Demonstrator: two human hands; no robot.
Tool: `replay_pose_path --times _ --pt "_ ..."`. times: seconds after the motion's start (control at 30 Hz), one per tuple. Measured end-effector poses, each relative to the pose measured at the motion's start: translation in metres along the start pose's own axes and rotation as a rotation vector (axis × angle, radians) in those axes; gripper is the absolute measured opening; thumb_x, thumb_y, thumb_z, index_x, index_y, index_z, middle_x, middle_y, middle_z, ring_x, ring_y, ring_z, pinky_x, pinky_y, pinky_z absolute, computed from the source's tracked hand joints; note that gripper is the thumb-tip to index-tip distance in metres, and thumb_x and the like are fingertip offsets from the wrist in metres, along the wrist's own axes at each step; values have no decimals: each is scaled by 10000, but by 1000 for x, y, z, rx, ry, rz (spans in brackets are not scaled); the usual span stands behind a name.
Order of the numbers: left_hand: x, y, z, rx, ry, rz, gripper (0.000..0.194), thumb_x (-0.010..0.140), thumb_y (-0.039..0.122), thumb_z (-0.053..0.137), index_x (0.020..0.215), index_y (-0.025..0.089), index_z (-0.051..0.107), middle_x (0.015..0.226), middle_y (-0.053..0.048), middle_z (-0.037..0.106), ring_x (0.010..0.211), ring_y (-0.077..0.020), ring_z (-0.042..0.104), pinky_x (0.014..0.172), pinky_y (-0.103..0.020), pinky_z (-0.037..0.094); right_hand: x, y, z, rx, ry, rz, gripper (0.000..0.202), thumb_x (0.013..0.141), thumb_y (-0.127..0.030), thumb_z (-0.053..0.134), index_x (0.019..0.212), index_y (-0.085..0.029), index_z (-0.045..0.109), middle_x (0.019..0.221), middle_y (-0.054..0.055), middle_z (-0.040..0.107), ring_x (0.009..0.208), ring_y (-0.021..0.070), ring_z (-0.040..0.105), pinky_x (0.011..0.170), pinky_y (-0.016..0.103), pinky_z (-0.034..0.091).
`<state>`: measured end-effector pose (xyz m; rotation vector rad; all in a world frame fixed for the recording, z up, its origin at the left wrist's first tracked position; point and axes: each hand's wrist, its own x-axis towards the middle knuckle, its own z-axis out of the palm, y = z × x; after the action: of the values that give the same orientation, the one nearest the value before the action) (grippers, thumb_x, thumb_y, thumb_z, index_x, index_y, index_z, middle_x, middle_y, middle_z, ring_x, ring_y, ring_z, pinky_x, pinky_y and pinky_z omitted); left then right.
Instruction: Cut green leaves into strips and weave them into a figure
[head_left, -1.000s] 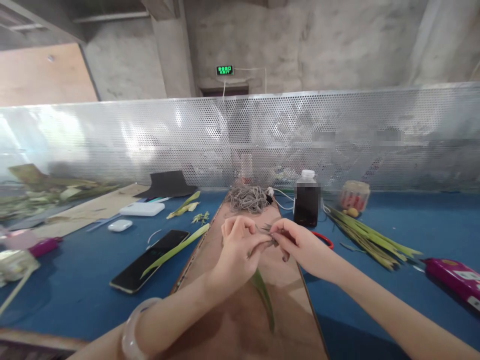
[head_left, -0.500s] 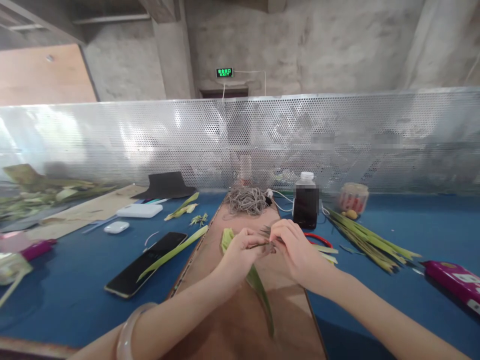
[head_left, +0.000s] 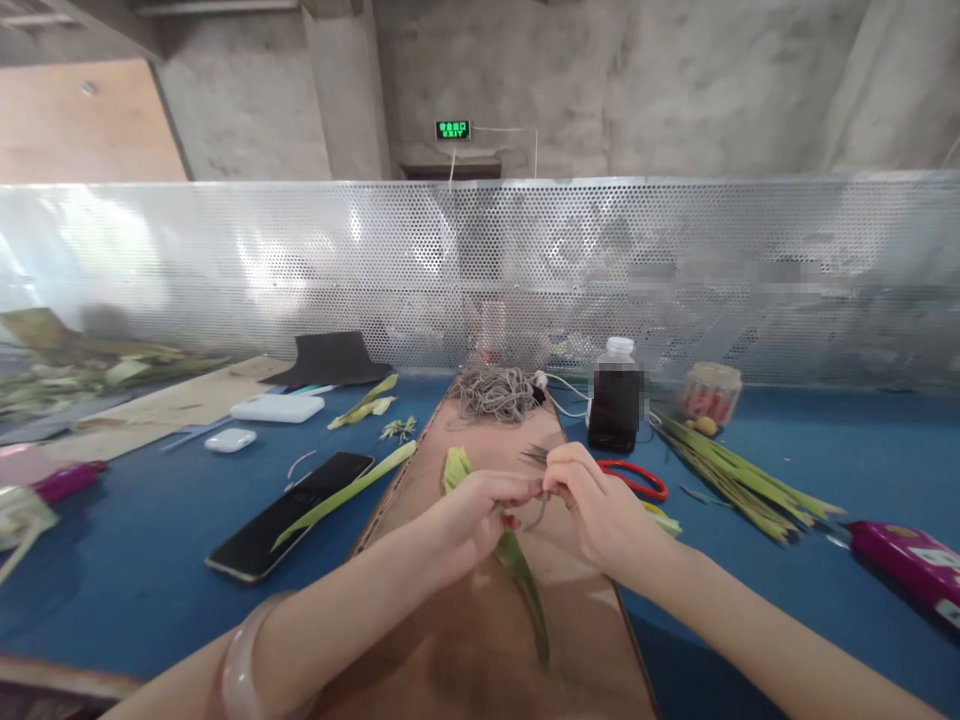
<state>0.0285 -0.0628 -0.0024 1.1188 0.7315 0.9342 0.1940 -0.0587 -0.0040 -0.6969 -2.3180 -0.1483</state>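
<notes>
Head view: between our two hands we have a thin grey cord (head_left: 538,513), its short slack curving down below the fingertips, above a long brown board (head_left: 581,655). Our left hand (head_left: 480,515) is closed in a pinch, thumb and fingers drawn together at the cord; our right hand (head_left: 589,500) is curled and pinching too, the two sets of fingertips meeting or nearly so. Exactly how the cord runs between them we cannot tell — it is too small and partly hidden.

For fine work like this, we judge that a light grip close to the meeting point serves best: the left steadying, the right guiding, with an even pull so that the cord neither slips nor kinks.

Just beside the right hand lie red-handled metal scissors (head_left: 637,480), blades pointing over the board, so loose cord is best held clear of them. Below the left hand a long dark-green leaf strip (head_left: 527,585) rests on the board. Farther off sits a tangled grey cord heap (head_left: 496,395) — and to our right, on the blue tabletop (head_left: 795,420), a bundle of green and brown stalks (head_left: 739,480).
</notes>
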Motion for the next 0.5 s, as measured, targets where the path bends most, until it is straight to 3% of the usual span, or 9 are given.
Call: replay_pose_path --times 0.17,0.5 --pt "2 -4 -6 -158 -89 -99 56 661 180 619 657 125 626 638 10 456 568 -78 379 536 -208 311 -2 1 0 38 47 -19 184 814 -34 343 857 -184 441 864 71 475 728 148 480 642 275 438" --pt "1 -8 -6 -288 -181 -102 89 663 190 686 698 123 638 663 8 472 587 -64 402 574 -198 311 -1 -4 -4 144 138 -51 218 819 -16 364 913 -182 470 873 71 529 803 147 519 646 248 458"
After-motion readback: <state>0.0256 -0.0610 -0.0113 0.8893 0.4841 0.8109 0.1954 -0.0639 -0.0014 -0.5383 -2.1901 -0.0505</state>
